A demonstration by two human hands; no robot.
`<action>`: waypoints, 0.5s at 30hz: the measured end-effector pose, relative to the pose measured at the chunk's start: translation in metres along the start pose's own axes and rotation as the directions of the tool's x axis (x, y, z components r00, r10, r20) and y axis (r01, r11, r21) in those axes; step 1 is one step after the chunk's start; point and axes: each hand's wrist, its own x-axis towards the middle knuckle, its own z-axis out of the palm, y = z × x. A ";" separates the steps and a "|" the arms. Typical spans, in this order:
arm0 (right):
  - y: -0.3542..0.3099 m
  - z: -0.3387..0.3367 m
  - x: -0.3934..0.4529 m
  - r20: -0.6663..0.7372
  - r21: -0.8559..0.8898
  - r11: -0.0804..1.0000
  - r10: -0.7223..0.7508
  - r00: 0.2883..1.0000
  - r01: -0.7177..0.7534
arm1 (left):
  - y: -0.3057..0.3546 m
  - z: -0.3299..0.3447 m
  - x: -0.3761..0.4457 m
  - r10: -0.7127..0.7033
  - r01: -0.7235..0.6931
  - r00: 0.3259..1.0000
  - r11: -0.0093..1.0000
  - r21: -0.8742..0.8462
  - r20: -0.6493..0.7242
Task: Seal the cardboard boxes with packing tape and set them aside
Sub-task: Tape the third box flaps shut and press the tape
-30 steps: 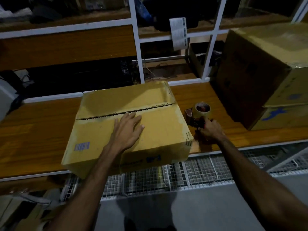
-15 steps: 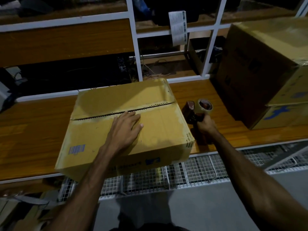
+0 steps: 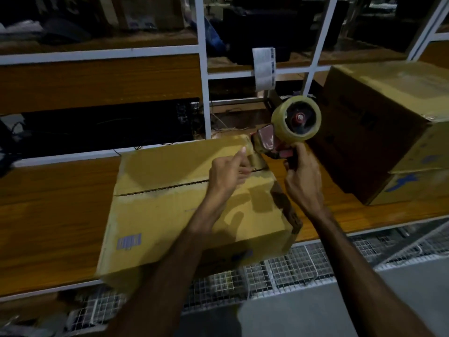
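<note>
My right hand [image 3: 302, 181] gripped the handle of the tape gun [image 3: 283, 135], fingers curled round it, and held it off the bench, above the box's far right corner. Its roll [image 3: 297, 119] faced me, and the red front end pointed left toward my other hand. My left hand [image 3: 228, 175] was raised over the right end of the box [image 3: 184, 203], thumb and fingers pinching the free end of the tape [image 3: 255, 158] just beside the gun's mouth. The box lay flat on the wooden bench [image 3: 56, 215], its near edge overhanging the wire grid [image 3: 286, 271] below. The seam [image 3: 165, 188] between its two top flaps was untaped and showed as a dark line. A bigger box [image 3: 384, 142] stood on the bench to the right, near the gun. Behind ran a white rack [image 3: 202, 69] with a paper label [image 3: 264, 68] hanging from one rail.
</note>
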 end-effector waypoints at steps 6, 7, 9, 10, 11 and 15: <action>-0.059 0.016 -0.014 -0.012 0.034 0.996 -0.086 0.996 0.087 | 0.010 -0.020 -0.009 -0.207 0.239 0.971 0.881 -0.409 0.121; -0.067 0.020 -0.017 -0.014 0.050 0.995 -0.089 0.996 0.089 | 0.008 -0.027 -0.012 -0.204 0.246 0.969 0.859 -0.449 0.140; -0.080 0.028 -0.020 -0.012 0.086 0.992 -0.089 0.996 0.090 | 0.004 -0.042 -0.017 -0.188 0.252 0.967 0.824 -0.508 0.174; -0.086 0.032 -0.022 -0.010 0.100 0.991 -0.085 0.996 0.086 | 0.002 -0.050 -0.019 -0.177 0.248 0.967 0.815 -0.523 0.182; -0.092 0.036 -0.025 -0.004 0.108 0.991 -0.080 0.997 0.080 | 0.000 -0.057 -0.020 -0.164 0.241 0.968 0.810 -0.534 0.187; -0.114 0.049 -0.033 -0.004 0.176 0.982 -0.068 0.998 0.068 | -0.005 -0.088 -0.026 -0.115 0.227 0.967 0.787 -0.573 0.226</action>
